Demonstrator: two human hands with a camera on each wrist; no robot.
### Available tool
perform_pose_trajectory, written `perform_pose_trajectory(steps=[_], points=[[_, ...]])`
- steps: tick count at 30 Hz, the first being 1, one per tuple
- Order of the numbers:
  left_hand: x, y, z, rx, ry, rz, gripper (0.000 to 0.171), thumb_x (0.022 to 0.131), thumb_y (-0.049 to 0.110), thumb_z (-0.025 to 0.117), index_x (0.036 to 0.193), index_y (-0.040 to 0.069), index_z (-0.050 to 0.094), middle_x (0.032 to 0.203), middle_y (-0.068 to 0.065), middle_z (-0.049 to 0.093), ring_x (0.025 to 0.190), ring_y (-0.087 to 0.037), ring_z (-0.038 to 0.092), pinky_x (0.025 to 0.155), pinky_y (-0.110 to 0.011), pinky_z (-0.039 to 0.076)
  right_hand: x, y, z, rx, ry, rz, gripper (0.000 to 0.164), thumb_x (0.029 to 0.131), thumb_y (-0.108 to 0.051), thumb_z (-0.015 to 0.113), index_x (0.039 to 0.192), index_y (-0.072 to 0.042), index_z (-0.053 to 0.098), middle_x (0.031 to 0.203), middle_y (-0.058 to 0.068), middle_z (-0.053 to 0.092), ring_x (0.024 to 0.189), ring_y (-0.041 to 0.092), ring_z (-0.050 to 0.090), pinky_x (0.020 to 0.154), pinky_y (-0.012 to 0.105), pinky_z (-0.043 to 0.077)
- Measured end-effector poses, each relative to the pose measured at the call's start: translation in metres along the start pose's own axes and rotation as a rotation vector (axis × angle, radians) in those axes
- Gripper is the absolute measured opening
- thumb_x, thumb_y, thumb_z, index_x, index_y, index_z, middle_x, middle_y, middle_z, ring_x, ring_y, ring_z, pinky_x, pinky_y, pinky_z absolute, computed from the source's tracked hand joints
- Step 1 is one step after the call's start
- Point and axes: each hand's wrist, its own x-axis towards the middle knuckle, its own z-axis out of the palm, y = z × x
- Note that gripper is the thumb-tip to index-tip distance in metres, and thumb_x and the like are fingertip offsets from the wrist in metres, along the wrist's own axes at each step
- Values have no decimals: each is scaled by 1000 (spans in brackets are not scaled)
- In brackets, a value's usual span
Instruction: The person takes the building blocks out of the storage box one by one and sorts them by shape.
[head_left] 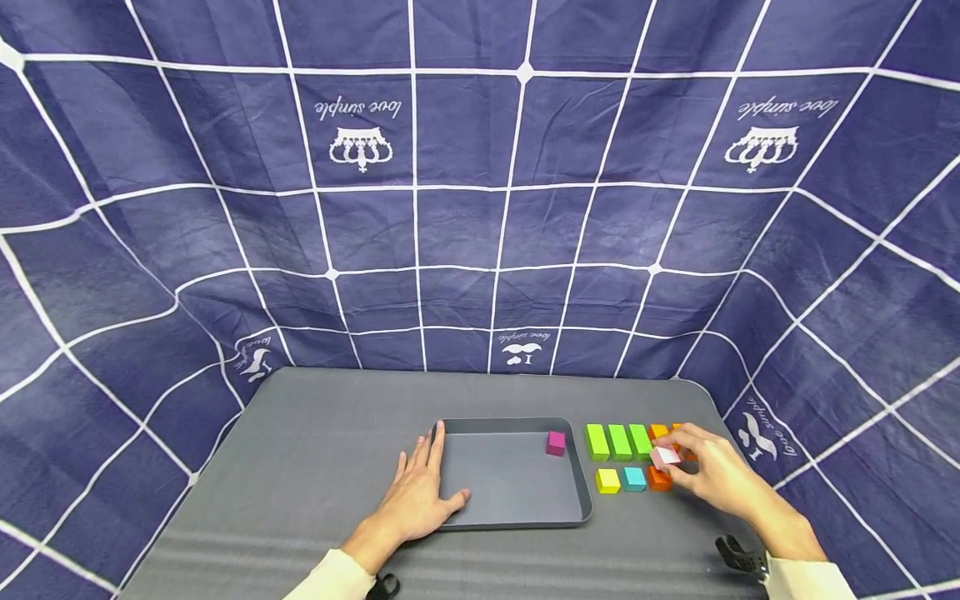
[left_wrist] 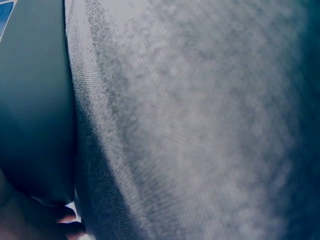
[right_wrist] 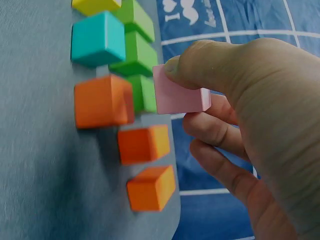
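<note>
Between thumb and fingers my right hand pinches a pink block, held above an orange-red block at the tray's right. My left hand rests at the left rim of a grey tray, fingers stretched forward and thumb reaching over the rim. Inside the tray, near its far right corner, sits a magenta cube. In the left wrist view part of that hand shows dimly at the lower left.
Right of the tray stand three green blocks and orange blocks, partly behind my right hand. Nearer me are a yellow block and a teal block. A blue checked cloth hangs behind the grey table.
</note>
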Motion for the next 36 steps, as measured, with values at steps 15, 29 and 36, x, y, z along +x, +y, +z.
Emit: perform_pose_trajectory(steps=[15, 29, 36], points=[[1, -3, 4, -6, 0, -14, 127, 98, 51, 89, 189, 10, 10, 192, -27, 27, 180, -48, 28, 144, -78, 19, -23, 22, -5, -41, -31, 74, 48, 65, -2, 107, 106, -15, 85, 95, -12, 71, 80, -3, 57, 69, 13, 42], [1, -2, 3, 2, 3, -17, 126, 98, 52, 88, 189, 11, 10, 191, -27, 29, 180, -48, 28, 145, -78, 19, -39, 28, 13, 20, -111, 156, 47, 65, 0, 108, 103, -17, 87, 90, -14, 68, 79, -10, 54, 65, 16, 43], [2, -2, 3, 7, 0, -17, 125, 99, 51, 88, 189, 11, 11, 191, -28, 28, 180, -49, 28, 145, -78, 19, -40, 30, 13, 28, -102, 152, 47, 63, 0, 108, 102, -16, 86, 88, -12, 67, 77, -8, 54, 65, 14, 41]])
